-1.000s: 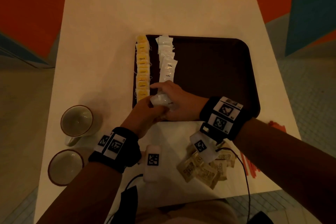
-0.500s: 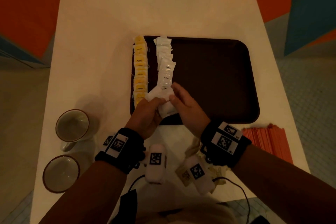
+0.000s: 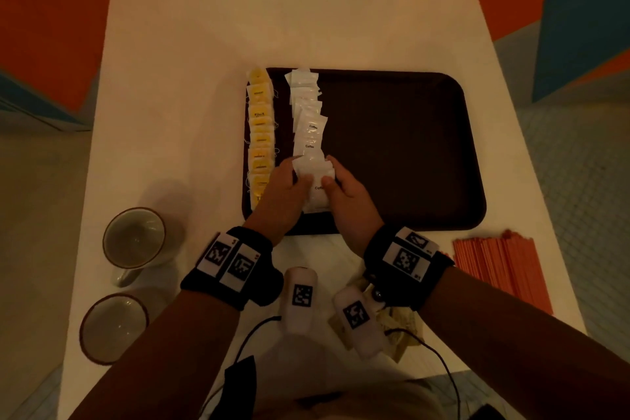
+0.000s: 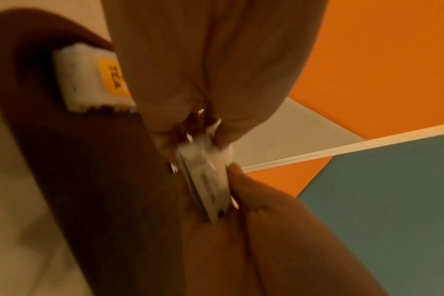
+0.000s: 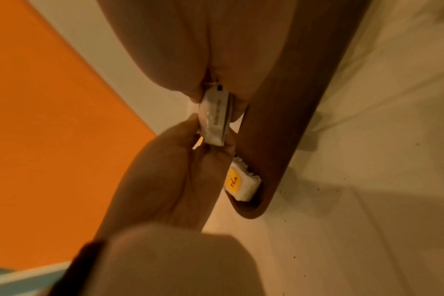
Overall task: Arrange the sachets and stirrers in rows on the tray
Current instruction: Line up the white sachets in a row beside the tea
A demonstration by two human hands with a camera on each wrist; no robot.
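Observation:
A dark brown tray point(image 3: 409, 147) lies on the white table. Along its left edge runs a row of yellow tea sachets point(image 3: 260, 133), and beside it a row of white coffee sachets point(image 3: 306, 112). Both hands meet at the near end of the white row. My left hand point(image 3: 289, 181) and right hand point(image 3: 337, 181) pinch a small stack of white coffee sachets point(image 3: 315, 181) between them, seen edge-on in the left wrist view point(image 4: 205, 180) and the right wrist view point(image 5: 216, 118). Orange stirrers point(image 3: 501, 269) lie on the table right of the tray's near corner.
Two empty cups point(image 3: 134, 239) point(image 3: 114, 327) stand on the table at the near left. Brown sachets point(image 3: 399, 327) lie on the table under my right wrist. The right part of the tray holds nothing. A black cable point(image 3: 433, 355) trails by the table's near edge.
Both hands carried the white sachet stack from the tray's near edge up to the near end of the white row. My right wrist swung left off the brown sachets.

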